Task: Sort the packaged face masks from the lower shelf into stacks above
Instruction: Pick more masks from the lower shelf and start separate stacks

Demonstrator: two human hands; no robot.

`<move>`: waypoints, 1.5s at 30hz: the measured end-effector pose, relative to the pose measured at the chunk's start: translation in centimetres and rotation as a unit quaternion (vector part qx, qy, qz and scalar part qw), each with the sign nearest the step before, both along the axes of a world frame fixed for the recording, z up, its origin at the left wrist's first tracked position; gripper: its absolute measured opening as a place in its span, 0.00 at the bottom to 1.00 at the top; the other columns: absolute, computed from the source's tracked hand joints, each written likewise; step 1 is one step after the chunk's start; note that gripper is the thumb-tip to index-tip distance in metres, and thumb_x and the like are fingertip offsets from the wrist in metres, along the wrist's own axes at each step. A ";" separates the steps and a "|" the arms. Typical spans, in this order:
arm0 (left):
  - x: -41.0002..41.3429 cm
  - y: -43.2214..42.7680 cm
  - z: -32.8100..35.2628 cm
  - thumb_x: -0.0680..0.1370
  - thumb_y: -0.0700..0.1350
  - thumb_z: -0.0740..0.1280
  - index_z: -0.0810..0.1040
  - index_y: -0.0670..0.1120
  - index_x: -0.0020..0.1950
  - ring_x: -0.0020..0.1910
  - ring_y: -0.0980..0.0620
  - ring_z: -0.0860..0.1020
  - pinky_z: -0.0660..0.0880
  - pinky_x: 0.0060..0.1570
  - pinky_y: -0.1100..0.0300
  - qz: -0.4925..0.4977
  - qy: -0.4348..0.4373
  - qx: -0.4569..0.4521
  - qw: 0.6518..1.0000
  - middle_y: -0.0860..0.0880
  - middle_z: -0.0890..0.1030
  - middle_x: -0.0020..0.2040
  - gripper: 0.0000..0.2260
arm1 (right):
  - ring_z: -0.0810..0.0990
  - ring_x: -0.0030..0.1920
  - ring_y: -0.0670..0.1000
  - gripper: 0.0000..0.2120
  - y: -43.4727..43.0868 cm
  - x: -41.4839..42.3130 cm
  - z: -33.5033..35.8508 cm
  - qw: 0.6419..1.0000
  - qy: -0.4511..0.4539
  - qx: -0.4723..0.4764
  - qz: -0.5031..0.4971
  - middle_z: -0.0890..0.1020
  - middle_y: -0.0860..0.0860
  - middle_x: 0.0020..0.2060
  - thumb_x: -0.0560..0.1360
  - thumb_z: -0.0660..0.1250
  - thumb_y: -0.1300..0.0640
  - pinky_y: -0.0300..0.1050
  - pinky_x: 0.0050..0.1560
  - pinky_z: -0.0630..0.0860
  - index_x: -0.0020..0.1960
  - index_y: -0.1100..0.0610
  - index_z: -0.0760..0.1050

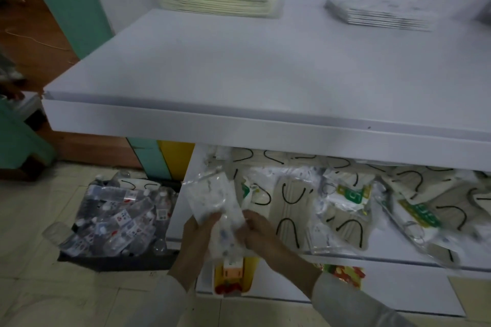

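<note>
Mask packet [211, 200] upright, top leaning left; left hand [198, 232], right hand [256, 229] gripping bottom.

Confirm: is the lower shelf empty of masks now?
No, many packaged masks lie heaped across the lower shelf.

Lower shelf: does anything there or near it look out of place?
The mask packs lie jumbled and overlapping on the lower shelf. One beige pack seems to lie outside it, on the bottles in the floor bin at the left.
</note>
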State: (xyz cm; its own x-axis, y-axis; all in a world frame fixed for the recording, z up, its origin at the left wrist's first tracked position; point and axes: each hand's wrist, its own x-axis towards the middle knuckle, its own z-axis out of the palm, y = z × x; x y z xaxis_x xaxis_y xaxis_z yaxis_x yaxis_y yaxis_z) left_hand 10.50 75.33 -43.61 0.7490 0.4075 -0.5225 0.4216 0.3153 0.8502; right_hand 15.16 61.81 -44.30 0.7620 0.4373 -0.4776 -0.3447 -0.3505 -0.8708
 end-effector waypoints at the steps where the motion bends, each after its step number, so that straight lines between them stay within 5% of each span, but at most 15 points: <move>1: -0.2 0.1 0.0 0.76 0.41 0.68 0.74 0.46 0.50 0.45 0.45 0.78 0.76 0.51 0.47 0.014 0.004 0.011 1.000 0.43 0.79 0.48 0.05 | 0.81 0.46 0.49 0.10 0.0 -0.3 -0.6 1.000 -0.001 -0.001 0.018 0.82 0.47 0.43 0.74 0.65 0.63 0.42 0.46 0.80 0.50 0.50 0.77; 3: -0.8 0.7 -0.2 0.76 0.39 0.67 0.74 0.45 0.53 0.44 0.46 0.77 0.76 0.46 0.49 0.048 0.004 0.016 0.999 0.44 0.78 0.48 0.07 | 0.81 0.44 0.48 0.09 -0.7 -0.1 -1.4 0.999 -0.014 -0.004 -0.042 0.82 0.47 0.41 0.75 0.65 0.65 0.37 0.46 0.78 0.49 0.54 0.80; 6: -1.9 2.6 -1.1 0.76 0.40 0.68 0.72 0.43 0.60 0.48 0.44 0.76 0.75 0.50 0.45 0.080 0.025 0.012 0.996 0.41 0.76 0.56 0.14 | 0.79 0.45 0.48 0.09 -2.5 1.1 -3.5 0.969 -0.123 -0.175 -0.122 0.82 0.49 0.44 0.77 0.62 0.63 0.29 0.39 0.70 0.52 0.59 0.81; 9: -2.3 3.9 -2.2 0.74 0.42 0.69 0.72 0.41 0.62 0.53 0.39 0.75 0.74 0.54 0.38 0.095 0.056 -0.022 0.994 0.38 0.74 0.60 0.18 | 0.78 0.54 0.52 0.12 -2.2 1.2 -5.5 0.933 -0.165 -0.316 -0.042 0.80 0.53 0.53 0.76 0.63 0.57 0.38 0.48 0.72 0.57 0.58 0.77; 13: -2.0 3.9 -2.6 0.76 0.41 0.67 0.69 0.38 0.67 0.50 0.42 0.76 0.74 0.51 0.47 0.061 0.049 -0.090 0.993 0.37 0.74 0.62 0.20 | 0.71 0.60 0.54 0.23 0.9 0.6 -5.8 0.895 -0.201 -0.399 -0.005 0.73 0.53 0.57 0.73 0.67 0.44 0.44 0.57 0.69 0.61 0.58 0.70; 19: 0.2 2.4 -2.8 0.77 0.40 0.66 0.71 0.36 0.63 0.47 0.43 0.77 0.74 0.48 0.49 0.027 0.043 -0.096 0.994 0.38 0.76 0.56 0.17 | 0.77 0.57 0.53 0.12 1.6 1.4 -5.5 0.871 -0.216 -0.442 0.009 0.79 0.53 0.56 0.75 0.64 0.54 0.44 0.56 0.72 0.57 0.56 0.70; 23: 1.5 1.7 -2.9 0.76 0.40 0.67 0.74 0.39 0.58 0.42 0.44 0.78 0.75 0.38 0.53 0.006 0.041 -0.100 0.994 0.41 0.80 0.48 0.11 | 0.78 0.57 0.54 0.06 1.1 1.9 -4.7 0.867 -0.210 -0.452 0.017 0.80 0.53 0.55 0.77 0.62 0.56 0.44 0.55 0.72 0.43 0.53 0.66; 28: 1.1 2.3 -2.5 0.75 0.40 0.68 0.76 0.45 0.47 0.41 0.45 0.80 0.76 0.32 0.55 -0.049 0.044 -0.041 0.997 0.45 0.80 0.42 0.03 | 0.74 0.60 0.56 0.17 2.3 1.0 -4.1 0.826 -0.262 -0.494 0.074 0.76 0.57 0.58 0.78 0.59 0.49 0.49 0.59 0.69 0.61 0.60 0.67; 31: 0.6 3.6 -3.1 0.75 0.40 0.69 0.74 0.43 0.56 0.45 0.42 0.79 0.77 0.38 0.50 -0.037 0.054 -0.039 0.997 0.41 0.80 0.48 0.11 | 0.75 0.60 0.56 0.21 3.1 1.0 -3.9 0.840 -0.240 -0.483 0.060 0.75 0.56 0.59 0.76 0.63 0.50 0.49 0.60 0.70 0.63 0.60 0.63; 36: -0.6 4.3 -3.1 0.75 0.39 0.69 0.71 0.41 0.64 0.49 0.41 0.77 0.76 0.49 0.44 0.025 0.034 -0.069 0.997 0.41 0.77 0.53 0.18 | 0.79 0.57 0.55 0.28 3.6 1.9 -3.8 0.913 -0.105 -0.389 -0.064 0.78 0.54 0.57 0.70 0.73 0.53 0.50 0.56 0.76 0.63 0.58 0.62; 40: -1.8 4.8 -3.0 0.77 0.38 0.65 0.69 0.37 0.66 0.45 0.47 0.76 0.74 0.42 0.53 0.016 0.013 -0.087 0.996 0.44 0.77 0.49 0.18 | 0.78 0.56 0.56 0.25 2.3 2.7 -3.5 0.921 -0.118 -0.354 -0.110 0.78 0.55 0.56 0.71 0.70 0.58 0.49 0.55 0.76 0.64 0.59 0.62; 42: -2.1 5.0 -3.4 0.77 0.38 0.65 0.68 0.37 0.66 0.44 0.47 0.76 0.74 0.40 0.54 0.024 0.008 -0.099 0.995 0.43 0.77 0.50 0.18 | 0.79 0.52 0.57 0.18 1.3 3.7 -2.9 0.928 -0.138 -0.320 -0.133 0.78 0.55 0.50 0.71 0.67 0.63 0.48 0.49 0.77 0.57 0.58 0.64; 45: -2.2 4.6 -3.9 0.76 0.38 0.66 0.70 0.41 0.64 0.45 0.42 0.76 0.74 0.40 0.50 0.056 0.018 -0.107 0.993 0.41 0.76 0.54 0.16 | 0.79 0.48 0.55 0.20 0.0 5.5 -2.4 0.943 -0.140 -0.249 -0.170 0.77 0.55 0.46 0.70 0.68 0.65 0.44 0.43 0.75 0.57 0.60 0.63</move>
